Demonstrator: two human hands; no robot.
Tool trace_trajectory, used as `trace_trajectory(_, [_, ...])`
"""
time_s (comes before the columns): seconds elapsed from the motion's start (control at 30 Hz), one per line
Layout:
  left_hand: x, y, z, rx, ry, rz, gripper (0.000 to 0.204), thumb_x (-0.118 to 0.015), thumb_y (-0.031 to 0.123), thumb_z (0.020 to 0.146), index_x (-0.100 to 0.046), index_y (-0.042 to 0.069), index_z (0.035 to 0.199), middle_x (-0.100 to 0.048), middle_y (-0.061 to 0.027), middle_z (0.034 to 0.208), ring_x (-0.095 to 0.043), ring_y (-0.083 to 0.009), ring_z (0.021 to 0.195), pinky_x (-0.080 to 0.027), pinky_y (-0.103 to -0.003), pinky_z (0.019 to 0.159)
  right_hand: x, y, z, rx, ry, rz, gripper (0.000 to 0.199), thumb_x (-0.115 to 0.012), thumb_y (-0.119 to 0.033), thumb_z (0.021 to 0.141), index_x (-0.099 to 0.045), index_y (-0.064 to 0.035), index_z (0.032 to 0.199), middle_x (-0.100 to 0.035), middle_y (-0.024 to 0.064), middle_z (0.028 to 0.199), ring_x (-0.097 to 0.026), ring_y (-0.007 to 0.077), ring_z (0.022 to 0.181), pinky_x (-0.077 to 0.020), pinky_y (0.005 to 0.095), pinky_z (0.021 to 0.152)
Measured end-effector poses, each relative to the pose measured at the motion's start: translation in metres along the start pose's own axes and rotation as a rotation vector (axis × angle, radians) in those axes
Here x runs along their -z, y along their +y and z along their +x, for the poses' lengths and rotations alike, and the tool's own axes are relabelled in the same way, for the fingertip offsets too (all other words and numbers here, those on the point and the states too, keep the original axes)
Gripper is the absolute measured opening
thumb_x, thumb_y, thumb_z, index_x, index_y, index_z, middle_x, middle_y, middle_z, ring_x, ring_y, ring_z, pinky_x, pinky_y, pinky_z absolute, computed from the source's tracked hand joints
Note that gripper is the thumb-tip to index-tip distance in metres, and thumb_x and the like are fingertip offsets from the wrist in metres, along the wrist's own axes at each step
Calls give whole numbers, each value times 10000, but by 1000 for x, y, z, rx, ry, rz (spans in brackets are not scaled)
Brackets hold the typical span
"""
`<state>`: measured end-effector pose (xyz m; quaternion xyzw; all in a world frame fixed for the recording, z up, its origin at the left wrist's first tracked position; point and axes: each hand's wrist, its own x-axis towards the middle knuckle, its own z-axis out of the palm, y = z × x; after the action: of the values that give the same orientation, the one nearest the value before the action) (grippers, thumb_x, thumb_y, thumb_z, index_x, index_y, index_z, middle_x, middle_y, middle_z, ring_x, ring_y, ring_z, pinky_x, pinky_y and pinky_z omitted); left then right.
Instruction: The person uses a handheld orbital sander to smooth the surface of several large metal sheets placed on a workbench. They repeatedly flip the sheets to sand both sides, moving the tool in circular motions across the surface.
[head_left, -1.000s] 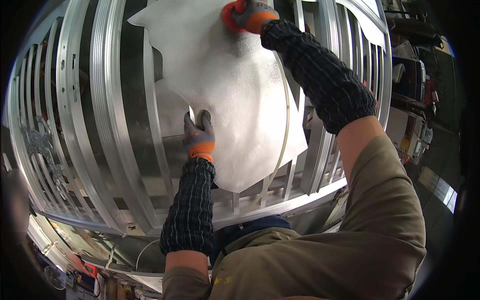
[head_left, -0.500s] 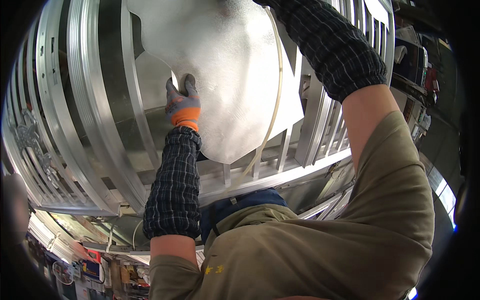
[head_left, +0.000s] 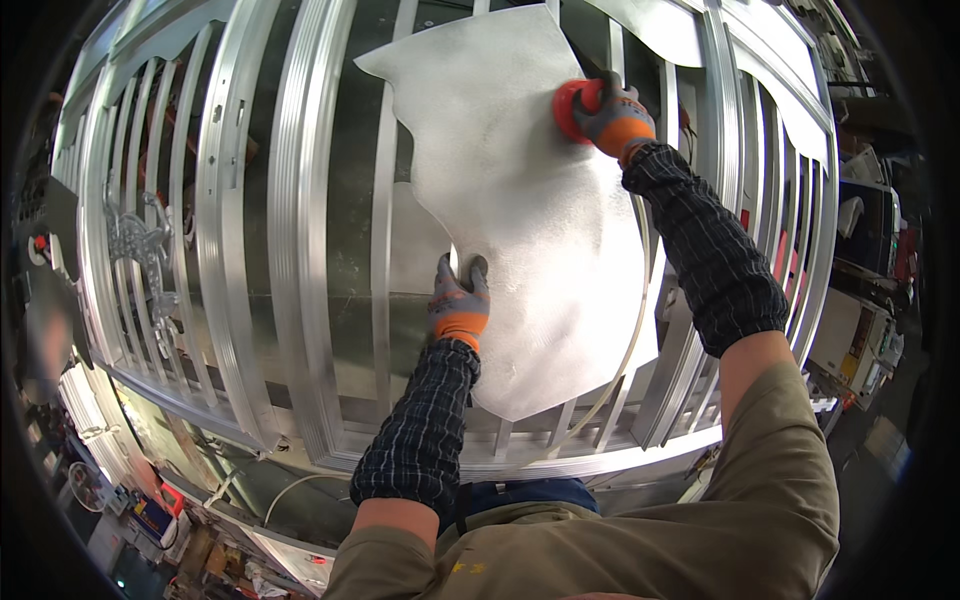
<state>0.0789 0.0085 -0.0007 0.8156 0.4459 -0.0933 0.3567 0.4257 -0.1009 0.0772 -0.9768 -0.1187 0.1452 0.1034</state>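
A silvery metal sheet (head_left: 520,190) with a wavy left edge lies across the bars of an aluminium frame (head_left: 305,200). My left hand (head_left: 460,300), in a grey and orange glove, grips that edge, the thumb on top of the sheet. At the sheet's upper right my right hand (head_left: 618,118), gloved alike, is wrapped round a red round sander (head_left: 572,112) whose disc rests on the metal. A pale hose (head_left: 640,300) curves down over the sheet's right side, past the frame's near rail. My right fingertips are partly hidden by the sander.
Ribbed aluminium rails and slats run left and right of the sheet. An ornate metal casting (head_left: 145,245) sits on the left slats. More cut sheet (head_left: 655,30) lies at the far right. Cluttered equipment (head_left: 850,335) stands beyond the frame's right end, and tools (head_left: 150,515) at lower left.
The view has shifted, so the sheet and frame sit lower and farther right. My right hand and the red sander, out of view before, now show. My left hand keeps its hold on the edge.
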Motion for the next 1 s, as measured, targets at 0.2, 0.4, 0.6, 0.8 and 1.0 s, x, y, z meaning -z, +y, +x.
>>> trace_trajectory(0.2, [-14, -18, 2, -7, 54, -96, 645, -633, 400, 969, -465, 42, 1477, -611, -287, 1352, -629, -452, 1206, -536, -509, 1002, -15, -45, -91, 246, -300, -55, 808, -802, -423, 811, -412, -190, 1480, -504, 312, 1349, -694, 506, 1038, -600, 506, 888])
trace_trajectory(0.4, [-20, -15, -3, -53, 114, -128, 640, -661, 362, 966, -465, 21, 1470, -612, -281, 1352, -629, -455, 1198, -536, -502, 995, -34, 24, -17, 244, -207, -42, 803, -787, -473, 823, -431, -179, 1479, -543, 279, 1342, -671, 475, 1127, -565, 506, 952])
trace_trajectory(0.6, [-1, -4, -2, -36, 91, -88, 618, -616, 398, 995, -479, 4, 1451, -638, -280, 1318, -634, -463, 1185, -538, -496, 988, -23, -18, 93, 60, -33, 11, 878, -724, -608, 844, -428, -130, 1519, -540, 292, 1430, -606, 453, 1280, -516, 489, 1075])
trace_trajectory(0.8, [0, -4, -2, -25, 40, -68, 622, -590, 411, 1010, -470, -3, 1459, -633, -287, 1326, -639, -462, 1183, -536, -492, 1008, -31, -9, 44, 183, 46, -61, 850, -758, -563, 838, -433, -166, 1516, -546, 296, 1405, -629, 453, 1242, -547, 495, 1035])
trace_trajectory(1.0, [-7, -10, -3, -39, 71, -75, 580, -558, 352, 1024, -463, -5, 1471, -620, -288, 1351, -633, -458, 1197, -537, -493, 1003, -11, 42, -114, 134, -238, -68, 801, -813, -437, 805, -464, -165, 1473, -539, 295, 1361, -690, 476, 1081, -590, 522, 916])
